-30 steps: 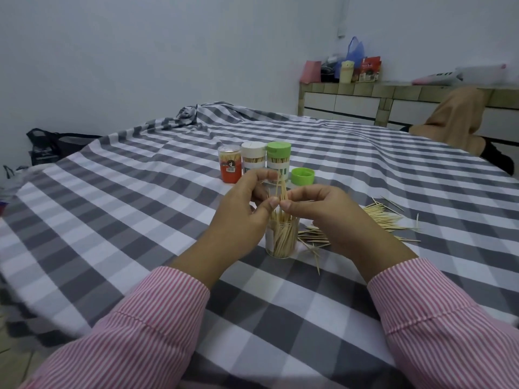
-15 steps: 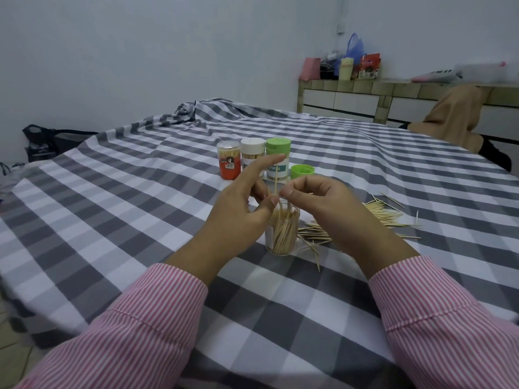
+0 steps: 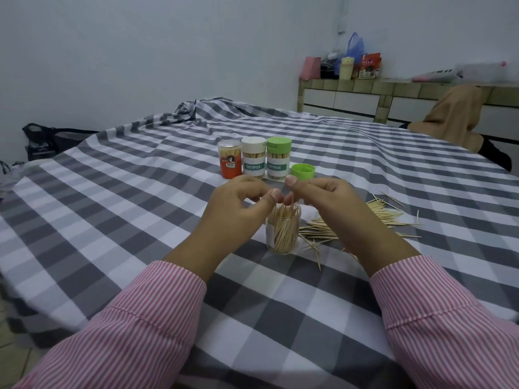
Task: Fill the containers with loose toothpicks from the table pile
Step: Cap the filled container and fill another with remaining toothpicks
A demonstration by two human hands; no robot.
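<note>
The word "TOOTHPICK" is printed in white on a green band across the white-capped container [image 3: 253, 160] and again on the green-capped container [image 3: 278, 160] at its 3 o'clock. The print on the orange container [image 3: 230, 162] is illegible.

Checked cloth [image 3: 118, 220] over the table, black bag [image 3: 42, 138] far left, tiled counter [image 3: 365, 88] at back with bags [image 3: 355, 46] and packets [image 3: 369, 66].

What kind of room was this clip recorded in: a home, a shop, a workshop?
Most likely a room in a home. A grey-and-white checked cloth covers the big table, a tiled counter with white cupboard doors runs along the back wall, and bags and food packets sit on it.
</note>
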